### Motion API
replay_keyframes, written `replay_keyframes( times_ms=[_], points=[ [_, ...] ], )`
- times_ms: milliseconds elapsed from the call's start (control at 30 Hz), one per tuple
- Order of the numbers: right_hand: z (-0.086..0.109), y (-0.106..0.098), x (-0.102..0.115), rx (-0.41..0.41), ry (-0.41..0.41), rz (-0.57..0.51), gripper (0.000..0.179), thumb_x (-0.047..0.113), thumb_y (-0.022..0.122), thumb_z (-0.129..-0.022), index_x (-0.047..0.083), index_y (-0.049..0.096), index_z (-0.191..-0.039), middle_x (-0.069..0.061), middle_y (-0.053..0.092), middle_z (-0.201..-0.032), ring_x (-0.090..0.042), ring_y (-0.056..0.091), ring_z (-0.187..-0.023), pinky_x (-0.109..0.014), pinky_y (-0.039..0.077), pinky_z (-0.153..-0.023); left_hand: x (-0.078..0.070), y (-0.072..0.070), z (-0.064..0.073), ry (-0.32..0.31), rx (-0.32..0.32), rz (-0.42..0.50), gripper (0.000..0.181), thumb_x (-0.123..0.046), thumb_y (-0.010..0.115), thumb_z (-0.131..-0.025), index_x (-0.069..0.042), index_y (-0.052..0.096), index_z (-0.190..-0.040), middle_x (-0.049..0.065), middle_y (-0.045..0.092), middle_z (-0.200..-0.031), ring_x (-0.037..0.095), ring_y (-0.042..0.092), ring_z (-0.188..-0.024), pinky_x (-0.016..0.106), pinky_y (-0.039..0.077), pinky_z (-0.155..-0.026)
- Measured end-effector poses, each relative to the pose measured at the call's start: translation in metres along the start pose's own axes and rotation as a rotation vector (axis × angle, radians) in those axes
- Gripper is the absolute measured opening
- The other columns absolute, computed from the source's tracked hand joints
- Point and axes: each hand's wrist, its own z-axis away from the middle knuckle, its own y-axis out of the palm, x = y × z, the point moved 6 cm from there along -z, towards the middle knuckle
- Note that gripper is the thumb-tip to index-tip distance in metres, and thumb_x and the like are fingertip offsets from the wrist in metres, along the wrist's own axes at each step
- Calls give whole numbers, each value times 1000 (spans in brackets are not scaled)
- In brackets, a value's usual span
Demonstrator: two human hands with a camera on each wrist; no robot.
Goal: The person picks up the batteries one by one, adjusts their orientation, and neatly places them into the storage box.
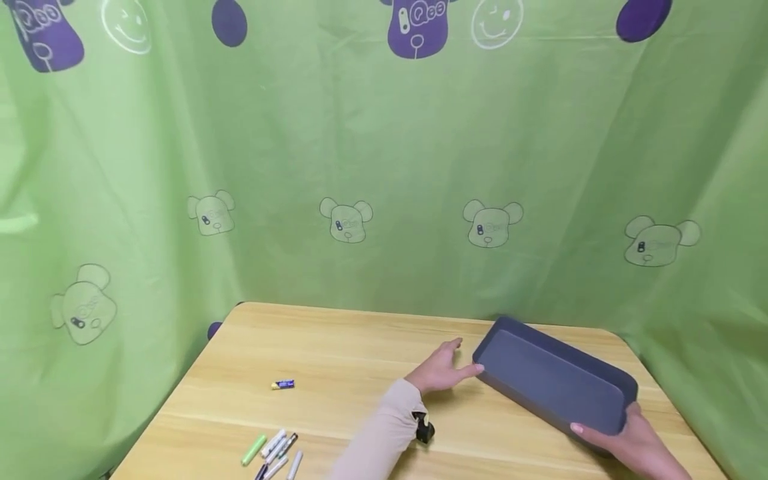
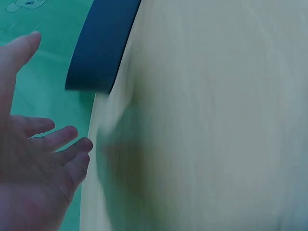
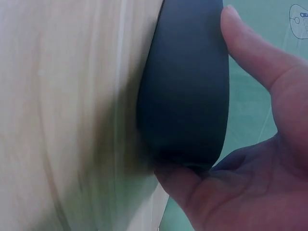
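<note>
A dark grey rectangular tray [image 1: 552,373] with raised walls is at the right of the table in the head view, set at a slant. My right hand [image 1: 636,443] grips its near right corner. In the right wrist view the thumb lies along the rim of the tray [image 3: 185,86], with other fingers round the end wall, partly hidden. My left hand [image 1: 441,369] is beside the tray's left end, thumb and fingers spread, holding nothing. The left wrist view shows a gap between that hand [image 2: 38,159] and the tray [image 2: 101,48].
On the wooden table [image 1: 336,347], a blue and yellow battery-like cylinder [image 1: 283,385] lies left of centre. Several pens or markers, one a green marker [image 1: 254,450], lie loosely at the front left. A green printed curtain [image 1: 408,147] hangs behind and at both sides.
</note>
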Motion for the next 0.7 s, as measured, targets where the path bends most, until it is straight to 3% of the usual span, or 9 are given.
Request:
replay_keyframes(
  times_ms=[133,300,400,433,533,633,700],
  points=[
    [-1,1,-2,-15,-48,16,129,57,66,-94,-30,-15,-145,-61,14,-144,-72,31,-133,-72,43,-103,-8,13,-4,23,22,21,98,-62,72,-88,-11,32,-162,7,43,-163,23,46,-148,37,39,-122],
    [4,-1,4,-126,-202,-32,116,42,75,-92,-21,-1,-153,-52,27,-147,-67,39,-129,-71,44,-98,-27,20,-4,199,73,201,85,-37,86,-83,-18,43,-154,12,60,-145,21,61,-129,32,46,-113],
    [8,-2,7,-166,-250,-56,109,36,77,-91,-15,5,-156,-46,32,-148,-60,41,-129,-62,48,-96,-37,20,0,278,99,266,85,-26,92,-78,-22,46,-149,14,62,-140,20,63,-125,30,45,-112],
    [9,-3,8,-171,-250,-53,108,36,77,-91,-14,7,-156,-45,33,-148,-58,42,-129,-56,49,-95,-38,21,0,296,99,270,86,-23,93,-76,-22,46,-148,14,62,-140,20,63,-125,30,45,-113],
    [10,-1,10,-141,-207,-82,112,37,77,-91,-17,1,-156,-47,29,-149,-59,39,-132,-57,48,-100,-40,20,3,344,96,305,93,-12,95,-71,-20,45,-149,15,62,-140,28,63,-127,36,45,-116],
    [10,3,10,-79,-136,-138,122,39,76,-91,-18,-11,-154,-52,18,-152,-64,30,-137,-70,37,-110,-40,19,5,401,91,334,99,-2,94,-68,-18,44,-152,18,61,-143,38,61,-130,43,43,-119],
    [9,5,8,-39,-90,-173,126,41,75,-92,-17,-19,-153,-53,11,-153,-65,24,-140,-76,27,-113,-38,19,6,407,78,328,98,-2,94,-69,-17,44,-152,20,62,-142,39,62,-129,43,43,-119]
  ],
)
